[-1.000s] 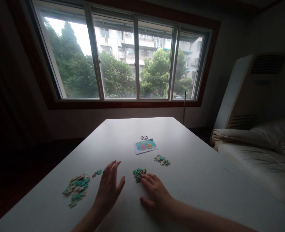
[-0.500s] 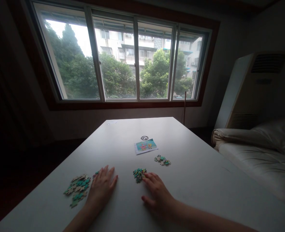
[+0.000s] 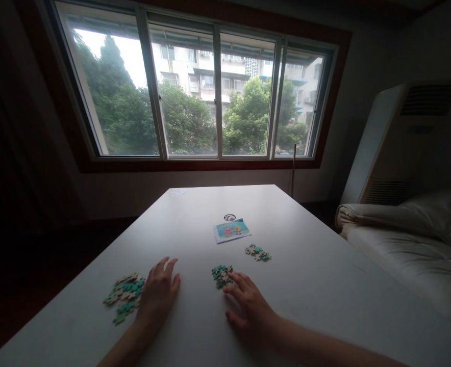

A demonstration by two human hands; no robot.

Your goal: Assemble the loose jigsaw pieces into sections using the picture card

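My left hand [image 3: 159, 288] is over the white table, its fingers bent and apart, with nothing visible in them. Just left of it lies a loose pile of jigsaw puzzle pieces [image 3: 125, 294], teal, green and bare-backed; the hand covers the pile's right edge. My right hand [image 3: 246, 306] rests with fingers spread, its fingertips at the right edge of a smaller puzzle piece heap [image 3: 221, 275]. Farther off to the right sits a third small cluster of puzzle pieces [image 3: 258, 253], with neither hand touching it.
A picture sheet [image 3: 232, 231] with colourful cartoon figures lies mid-table. Behind it is a small round dark-rimmed object [image 3: 229, 217]. A clear scrap [image 3: 177, 192] lies at the far left corner of the white table [image 3: 305, 244]. A sofa [image 3: 401, 244] stands at the right.
My left hand has drawn slightly back and left toward the large pile, its fingers curling more. My right hand has stayed by the middle heap, fingers slightly lifted.
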